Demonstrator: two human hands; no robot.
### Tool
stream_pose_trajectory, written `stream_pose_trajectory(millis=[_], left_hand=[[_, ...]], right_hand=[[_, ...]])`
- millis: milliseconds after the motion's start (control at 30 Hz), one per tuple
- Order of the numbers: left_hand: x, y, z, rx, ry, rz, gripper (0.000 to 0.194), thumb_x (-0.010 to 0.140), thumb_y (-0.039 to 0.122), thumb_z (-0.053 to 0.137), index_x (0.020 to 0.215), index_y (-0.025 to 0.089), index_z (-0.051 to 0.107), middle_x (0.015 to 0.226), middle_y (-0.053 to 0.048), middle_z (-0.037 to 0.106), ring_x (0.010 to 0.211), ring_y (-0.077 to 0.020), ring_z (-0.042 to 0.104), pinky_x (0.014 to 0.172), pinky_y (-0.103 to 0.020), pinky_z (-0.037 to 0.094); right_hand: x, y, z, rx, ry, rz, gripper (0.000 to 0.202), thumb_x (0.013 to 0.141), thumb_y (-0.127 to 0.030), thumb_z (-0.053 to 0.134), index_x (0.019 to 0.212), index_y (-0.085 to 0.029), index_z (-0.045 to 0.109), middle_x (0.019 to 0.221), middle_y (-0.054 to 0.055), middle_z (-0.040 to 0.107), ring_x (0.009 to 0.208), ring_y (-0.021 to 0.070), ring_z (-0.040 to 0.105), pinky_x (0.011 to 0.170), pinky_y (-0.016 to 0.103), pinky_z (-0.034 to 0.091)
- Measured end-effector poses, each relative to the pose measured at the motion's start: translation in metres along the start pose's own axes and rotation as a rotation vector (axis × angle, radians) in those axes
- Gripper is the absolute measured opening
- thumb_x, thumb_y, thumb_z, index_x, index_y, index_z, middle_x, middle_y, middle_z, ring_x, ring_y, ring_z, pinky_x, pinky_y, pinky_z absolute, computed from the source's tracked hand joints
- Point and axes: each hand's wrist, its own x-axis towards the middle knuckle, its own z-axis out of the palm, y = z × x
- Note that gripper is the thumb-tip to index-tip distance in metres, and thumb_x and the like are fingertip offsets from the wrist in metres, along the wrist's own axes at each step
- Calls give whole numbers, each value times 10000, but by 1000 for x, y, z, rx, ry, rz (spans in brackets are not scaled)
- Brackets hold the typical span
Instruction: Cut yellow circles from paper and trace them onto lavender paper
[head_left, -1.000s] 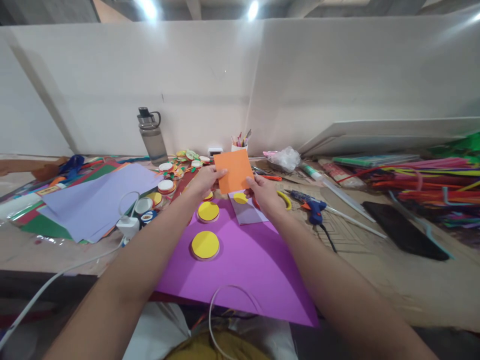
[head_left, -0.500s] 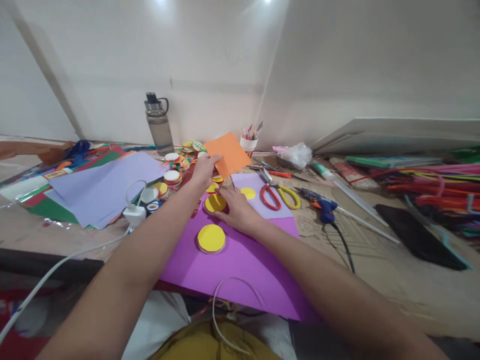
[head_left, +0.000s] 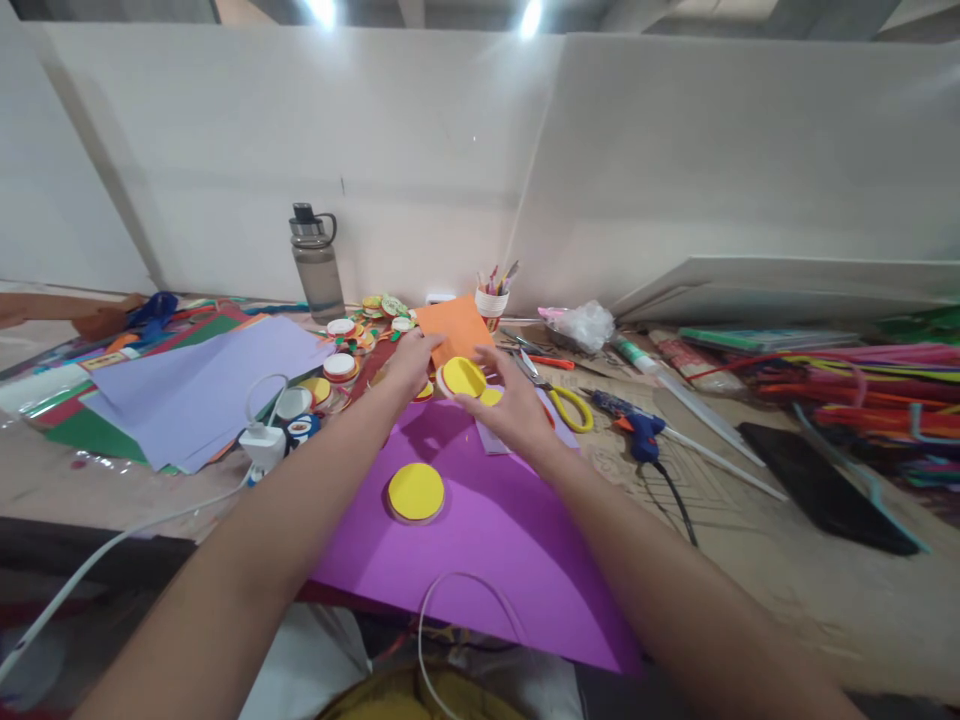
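Lower centre: purple sheet (head_left: 487, 570), seemingly our work mat, bearing flat yellow disc (head_left: 416, 492). Mid-frame: our right hand (head_left: 514, 405) clamps tilted disc (head_left: 465, 378) by edge, likely keeping yellow face clear. Just left, our left hand (head_left: 411, 365) pinches orange paper (head_left: 454, 322), probably steadying it; left thumb hard to make out. White box (head_left: 439, 298) behind paper, mostly hidden.

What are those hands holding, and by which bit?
The left hand holds a four-sided orange paper sheet by its left edge; the right hand holds a round yellow-topped disc by its rim.
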Motion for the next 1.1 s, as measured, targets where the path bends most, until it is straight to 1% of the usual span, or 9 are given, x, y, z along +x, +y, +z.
stream_pose_trajectory(millis=[100,200,300,400,600,767,933,1033,1100], left_hand=[[-6,0,6,-123,-149,33,242,670,115,657,909,145,635,860,-63,723,874,-206,686,797,-314,536],[-10,-6,10,-167,-240,-20,287,665,102,686,946,142,642,923,-85,731,936,-224,686,871,-352,524],[-15,-12,14,-214,-341,-65,319,698,102,682,1010,151,637,977,-90,730,959,-220,684,915,-376,513],[-20,-16,17,-219,-401,-96,276,738,105,649,1008,160,636,995,-84,730,968,-212,682,934,-386,507],[-28,-15,23,-203,-432,-94,241,728,81,618,958,152,637,980,-80,727,987,-212,673,961,-392,489],[-30,-13,24,-197,-424,-99,251,731,92,628,973,160,635,954,-67,727,949,-201,678,927,-378,504],[-26,-15,22,-232,-417,-117,171,758,148,643,929,147,643,895,-84,728,868,-197,693,864,-355,533],[-18,-17,18,-236,-374,-126,185,755,150,639,939,142,652,843,-80,725,829,-200,696,824,-353,544],[-10,-14,13,-238,-285,-92,178,746,107,612,915,149,646,804,-60,715,811,-196,694,820,-354,545]], right_hand=[[9,11,-14,0,188,33,620,692,-351,742,1242,-188,506,1170,104,605,1018,219,596,896,402,495],[16,22,-22,-80,334,6,594,683,-349,754,1206,-197,516,1153,98,599,1035,225,582,905,413,487],[18,30,-25,-133,376,-26,590,686,-346,756,1206,-211,512,1166,98,597,1049,231,576,916,431,479],[19,34,-24,-144,390,-46,594,693,-341,755,1216,-206,506,1187,109,597,1069,240,576,921,438,478],[17,31,-23,-183,357,-74,594,710,-338,740,1236,-202,498,1214,127,590,1105,258,569,915,446,484],[17,33,-23,-207,341,-82,599,711,-305,736,1247,-205,489,1230,127,583,1102,261,570,924,455,482],[16,33,-23,-226,317,-124,592,726,-298,709,1264,-217,476,1235,129,569,1112,270,560,923,465,485],[15,26,-24,-179,304,-105,600,708,-268,705,1261,-214,476,1237,130,557,1122,266,550,925,455,486],[13,19,-24,-91,241,-61,613,703,-257,705,1266,-210,467,1225,124,557,1087,245,564,903,426,500]])
